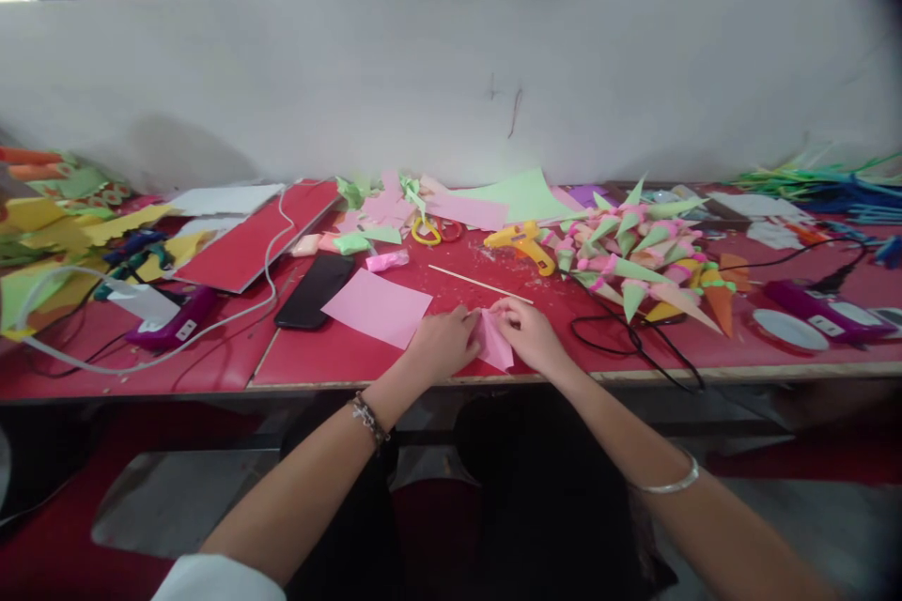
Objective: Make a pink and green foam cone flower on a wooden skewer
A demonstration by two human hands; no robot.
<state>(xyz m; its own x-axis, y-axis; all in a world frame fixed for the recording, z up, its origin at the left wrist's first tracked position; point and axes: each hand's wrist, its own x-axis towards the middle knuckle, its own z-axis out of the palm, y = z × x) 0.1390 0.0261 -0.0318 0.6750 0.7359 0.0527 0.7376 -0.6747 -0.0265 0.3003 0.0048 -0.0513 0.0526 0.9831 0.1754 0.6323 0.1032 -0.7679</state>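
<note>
At the near edge of the red counter [300,359], between my two hands, lies the creased pink paper [497,347]. The fingers of my left hand [443,345] are bent and nearly closed, pressing on its left side; those of my right hand [530,335] are drawn together in a pinch at its far right part. How tightly either grips I cannot tell.

I expect this paper to be almost weightless, soft to bend and quick to wrinkle, neither slippery nor stiff. It should be held lightly between thumb and fingertips, along an edge or a crease, since a hard squeeze would mark it.

To the left lies a flat pink sheet [379,306], smooth and straight-edged, and beside it a glossy black phone [314,292]. Just beyond my hands a thin, pale stick [481,284], rigid and probably wooden, lies aslant. Farther off are a small, shiny pink packet [387,260] and a hard yellow glue gun [522,238].

To the right is a heap of pointed paper cones [638,249], green and pink, thin-walled and likely easy to crush. Far left rests a stiff red board [257,237]; at the far side a green sheet [518,193] lies before a smooth grey wall [423,84].
</note>
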